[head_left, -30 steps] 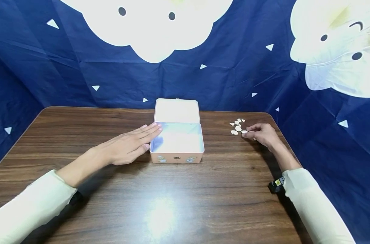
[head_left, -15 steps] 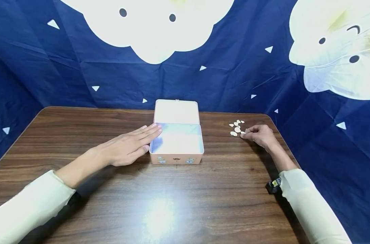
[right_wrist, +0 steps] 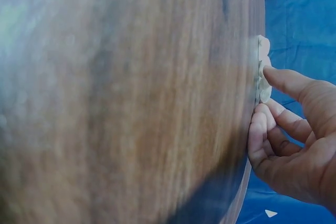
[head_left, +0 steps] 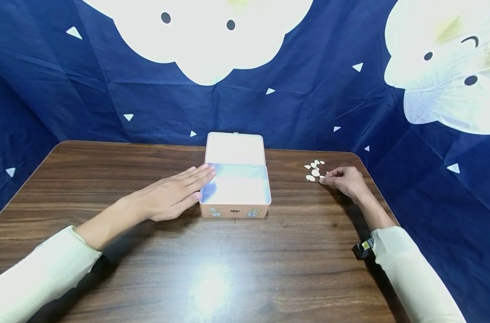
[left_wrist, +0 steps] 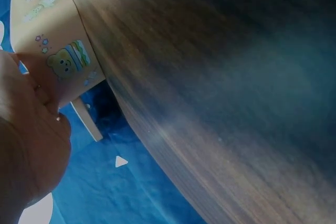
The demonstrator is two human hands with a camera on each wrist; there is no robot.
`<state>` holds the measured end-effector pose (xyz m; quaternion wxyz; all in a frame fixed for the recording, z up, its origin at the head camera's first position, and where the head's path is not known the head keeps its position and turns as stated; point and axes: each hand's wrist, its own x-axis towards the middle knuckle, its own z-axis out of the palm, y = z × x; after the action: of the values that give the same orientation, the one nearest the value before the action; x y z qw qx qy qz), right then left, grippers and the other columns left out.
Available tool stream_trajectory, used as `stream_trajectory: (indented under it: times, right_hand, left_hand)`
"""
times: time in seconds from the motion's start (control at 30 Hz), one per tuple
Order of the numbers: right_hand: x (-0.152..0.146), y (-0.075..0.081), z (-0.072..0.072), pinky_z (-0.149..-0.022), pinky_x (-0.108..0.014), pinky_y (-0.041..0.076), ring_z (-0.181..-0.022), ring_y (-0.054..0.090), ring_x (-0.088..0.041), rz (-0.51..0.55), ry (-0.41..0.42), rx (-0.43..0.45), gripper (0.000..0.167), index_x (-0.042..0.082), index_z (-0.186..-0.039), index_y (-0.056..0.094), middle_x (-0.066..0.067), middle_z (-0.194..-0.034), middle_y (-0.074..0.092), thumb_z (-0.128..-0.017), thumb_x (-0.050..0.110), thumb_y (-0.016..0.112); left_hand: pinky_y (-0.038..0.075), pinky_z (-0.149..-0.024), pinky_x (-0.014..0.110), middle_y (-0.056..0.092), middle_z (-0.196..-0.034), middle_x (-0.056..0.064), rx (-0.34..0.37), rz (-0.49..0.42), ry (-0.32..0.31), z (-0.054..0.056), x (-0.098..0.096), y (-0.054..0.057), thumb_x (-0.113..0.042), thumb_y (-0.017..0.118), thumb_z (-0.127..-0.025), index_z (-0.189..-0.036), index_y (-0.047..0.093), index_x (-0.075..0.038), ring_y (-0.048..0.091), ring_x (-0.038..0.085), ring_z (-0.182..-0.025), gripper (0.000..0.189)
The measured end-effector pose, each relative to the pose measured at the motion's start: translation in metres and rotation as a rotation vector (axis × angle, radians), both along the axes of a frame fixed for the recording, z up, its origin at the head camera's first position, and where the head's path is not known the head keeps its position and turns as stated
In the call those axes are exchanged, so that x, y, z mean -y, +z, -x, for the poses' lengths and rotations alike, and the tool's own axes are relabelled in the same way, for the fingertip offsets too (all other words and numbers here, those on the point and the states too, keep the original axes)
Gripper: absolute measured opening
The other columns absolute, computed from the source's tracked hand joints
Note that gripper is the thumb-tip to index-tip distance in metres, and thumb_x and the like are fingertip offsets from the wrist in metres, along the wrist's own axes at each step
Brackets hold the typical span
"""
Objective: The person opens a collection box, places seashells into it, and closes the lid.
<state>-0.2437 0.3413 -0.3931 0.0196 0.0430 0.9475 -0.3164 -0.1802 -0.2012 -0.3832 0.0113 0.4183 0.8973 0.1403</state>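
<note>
left hand (head_left: 168, 194) lies fingers straight on the open box's (head_left: 234, 211) left edge, probably steadying it; right hand (head_left: 347, 181) reaches low to flat white pieces (head_left: 315, 173) far right, can't tell if pinching one

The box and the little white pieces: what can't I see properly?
Head view: the white pieces are too small to tell what they are.
Head view: the left hand covers part of the left rim of the box.
Right wrist view: the right hand partly hides the pieces, so pinching or just touching is unclear.
Left wrist view: much of the table is blurred.
</note>
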Motion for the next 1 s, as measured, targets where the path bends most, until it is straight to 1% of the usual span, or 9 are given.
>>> stream_trajectory:
  times: [0.13, 0.23, 0.33, 0.4, 0.47, 0.57, 0.73, 0.87, 1.0]
  right_hand:
    - [0.000, 0.000, -0.002, -0.094, -0.028, 0.048, -0.108, 0.065, -0.021, 0.003, 0.007, 0.003, 0.047, 0.002, -0.112, 0.083, -0.015, -0.123, 0.082, -0.093, 0.043, 0.093]
    - [0.001, 0.001, -0.002, -0.093, -0.027, 0.048, -0.108, 0.065, -0.019, 0.006, 0.011, 0.000, 0.047, 0.002, -0.113, 0.084, -0.015, -0.125, 0.082, -0.094, 0.044, 0.092]
    - [0.001, 0.002, -0.003, -0.086, -0.024, 0.049, -0.099, 0.065, -0.016, 0.018, 0.010, -0.013, 0.046, 0.003, -0.112, 0.084, -0.010, -0.117, 0.083, -0.094, 0.044, 0.092]
    - [0.001, 0.003, -0.003, -0.080, -0.023, 0.050, -0.093, 0.064, -0.014, 0.021, 0.009, -0.019, 0.046, 0.003, -0.113, 0.084, -0.003, -0.107, 0.083, -0.093, 0.044, 0.092]
    - [0.000, 0.004, -0.004, -0.077, -0.022, 0.049, -0.090, 0.063, -0.013, 0.022, 0.003, -0.026, 0.047, 0.003, -0.114, 0.084, 0.003, -0.099, 0.080, -0.093, 0.044, 0.092]
    - [-0.001, 0.007, -0.007, -0.077, -0.021, 0.048, -0.092, 0.062, -0.014, 0.015, -0.007, -0.032, 0.047, 0.003, -0.115, 0.083, 0.010, -0.092, 0.078, -0.093, 0.044, 0.092]
    - [0.003, 0.012, -0.009, -0.077, -0.021, 0.048, -0.091, 0.063, -0.012, 0.023, -0.004, -0.059, 0.045, 0.004, -0.115, 0.084, 0.012, -0.090, 0.078, -0.093, 0.043, 0.091]
    - [0.011, 0.017, -0.007, -0.075, -0.022, 0.048, -0.088, 0.061, -0.010, 0.033, 0.009, -0.087, 0.043, 0.005, -0.115, 0.085, 0.014, -0.088, 0.076, -0.092, 0.042, 0.091]
    - [0.020, 0.021, -0.006, -0.078, -0.022, 0.048, -0.091, 0.061, -0.011, 0.047, 0.012, -0.101, 0.042, 0.006, -0.115, 0.085, 0.008, -0.096, 0.080, -0.092, 0.042, 0.092]
  left_hand:
    - [0.013, -0.148, 0.046, 0.020, -0.191, 0.006, 0.004, -0.002, 0.013, -0.003, -0.001, -0.001, -0.033, 0.039, -0.124, -0.181, 0.022, -0.009, 0.017, 0.032, -0.178, 0.064]
    - [0.013, -0.148, 0.047, 0.018, -0.191, 0.007, 0.005, 0.001, 0.024, -0.005, -0.001, -0.002, -0.034, 0.039, -0.124, -0.181, 0.021, -0.009, 0.016, 0.032, -0.179, 0.065]
    - [0.014, -0.148, 0.049, 0.015, -0.191, 0.009, -0.008, 0.025, 0.041, -0.007, -0.003, -0.002, -0.034, 0.038, -0.124, -0.181, 0.018, -0.008, 0.015, 0.032, -0.179, 0.066]
    - [0.016, -0.148, 0.053, 0.014, -0.191, 0.010, -0.020, 0.041, 0.055, -0.008, -0.004, -0.003, -0.034, 0.039, -0.124, -0.181, 0.018, -0.007, 0.015, 0.032, -0.179, 0.067]
    - [0.017, -0.147, 0.055, 0.014, -0.191, 0.011, -0.032, 0.051, 0.067, -0.009, -0.007, -0.002, -0.033, 0.038, -0.124, -0.181, 0.018, -0.006, 0.015, 0.032, -0.179, 0.067]
    - [0.019, -0.146, 0.056, 0.015, -0.191, 0.012, -0.043, 0.050, 0.078, -0.010, -0.012, -0.003, -0.032, 0.038, -0.123, -0.180, 0.020, -0.005, 0.016, 0.033, -0.179, 0.066]
    - [0.020, -0.146, 0.057, 0.012, -0.191, 0.014, -0.056, 0.060, 0.090, -0.013, -0.014, -0.003, -0.032, 0.038, -0.123, -0.180, 0.018, -0.002, 0.015, 0.035, -0.178, 0.067]
    - [0.021, -0.146, 0.057, 0.014, -0.190, 0.016, -0.071, 0.068, 0.096, -0.014, -0.013, -0.002, -0.030, 0.038, -0.123, -0.179, 0.019, 0.000, 0.017, 0.036, -0.178, 0.067]
    - [0.021, -0.146, 0.058, 0.013, -0.190, 0.017, -0.059, 0.064, 0.085, -0.015, -0.014, 0.000, -0.029, 0.038, -0.123, -0.179, 0.018, 0.000, 0.017, 0.036, -0.178, 0.067]
